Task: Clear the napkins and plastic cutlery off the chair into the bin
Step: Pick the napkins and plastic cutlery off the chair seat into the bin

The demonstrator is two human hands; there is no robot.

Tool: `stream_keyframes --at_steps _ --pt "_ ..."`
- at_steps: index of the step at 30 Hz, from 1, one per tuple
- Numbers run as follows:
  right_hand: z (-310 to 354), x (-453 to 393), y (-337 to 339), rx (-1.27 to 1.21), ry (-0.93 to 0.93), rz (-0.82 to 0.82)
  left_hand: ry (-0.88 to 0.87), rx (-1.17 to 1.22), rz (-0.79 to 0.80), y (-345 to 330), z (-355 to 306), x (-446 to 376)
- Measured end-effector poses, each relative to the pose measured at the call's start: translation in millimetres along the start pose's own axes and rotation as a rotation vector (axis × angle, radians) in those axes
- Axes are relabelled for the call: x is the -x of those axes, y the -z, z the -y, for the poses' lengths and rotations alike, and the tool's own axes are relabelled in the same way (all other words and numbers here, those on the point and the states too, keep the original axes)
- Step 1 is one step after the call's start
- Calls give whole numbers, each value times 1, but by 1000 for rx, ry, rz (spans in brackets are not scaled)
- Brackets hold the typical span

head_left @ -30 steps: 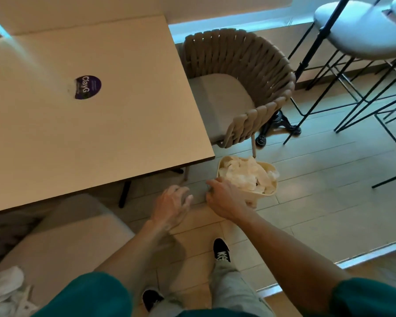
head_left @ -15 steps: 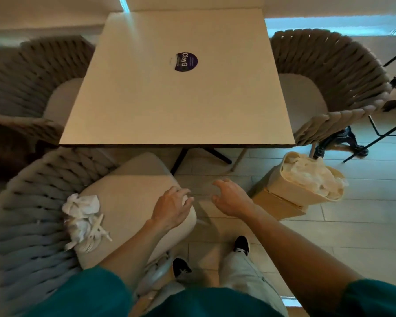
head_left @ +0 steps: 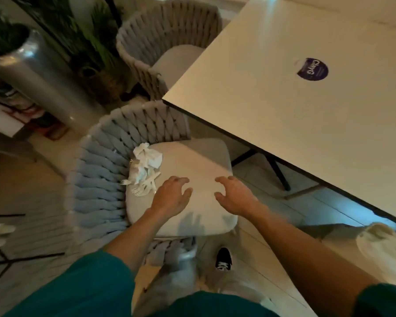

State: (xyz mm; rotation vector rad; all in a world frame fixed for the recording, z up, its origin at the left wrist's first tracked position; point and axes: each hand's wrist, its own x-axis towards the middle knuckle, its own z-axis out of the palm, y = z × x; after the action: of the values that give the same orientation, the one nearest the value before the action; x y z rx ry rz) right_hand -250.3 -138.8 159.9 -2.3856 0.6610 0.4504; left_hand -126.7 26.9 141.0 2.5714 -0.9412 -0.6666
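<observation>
A woven chair with a pale seat cushion stands in front of me. Crumpled white napkins lie at the cushion's back left, and white plastic cutlery lies just below them. My left hand hovers over the cushion right beside the cutlery, fingers loosely spread, holding nothing. My right hand hangs over the cushion's right half, also empty with relaxed fingers. The bin, stuffed with white napkins, shows at the right edge on the floor.
A beige table with a purple round sticker reaches over the chair's far right corner. A second woven chair stands behind. A silver planter with greenery is at the left. Some white scraps lie on the floor.
My view has swung left from the bin to the chair. Both empty hands moved from the bin to above the seat cushion, the left one coming close to the cutlery.
</observation>
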Motion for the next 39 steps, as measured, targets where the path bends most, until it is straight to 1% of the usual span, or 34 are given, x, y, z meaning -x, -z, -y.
stream_keyframes --at_steps 5,9,15,18,21,25,27,30,35,39 --pt "39 -39 -14 33 69 62 134 11 -31 13 51 5" --pt "72 -78 -35 51 98 114 242 78 -40 21 100 -4" --pt "114 -151 -70 53 54 159 333 117 -6 29 178 -46" --pt "129 -187 -85 36 20 174 350 166 -3 33 211 -73" --pt "140 -229 -101 25 -12 185 326 206 -16 35 243 -109" --pt "145 -289 -126 6 -6 155 230 231 -32 29 284 -171" --pt "146 -315 -140 -23 -21 153 192 234 -15 22 297 -200" --pt "147 -349 -160 -31 -55 181 185 200 -4 6 312 -235" --pt "144 -377 -187 28 -63 186 160 99 89 -24 331 -263" --pt "141 -378 -200 24 -62 125 111 88 10 -27 331 -266"
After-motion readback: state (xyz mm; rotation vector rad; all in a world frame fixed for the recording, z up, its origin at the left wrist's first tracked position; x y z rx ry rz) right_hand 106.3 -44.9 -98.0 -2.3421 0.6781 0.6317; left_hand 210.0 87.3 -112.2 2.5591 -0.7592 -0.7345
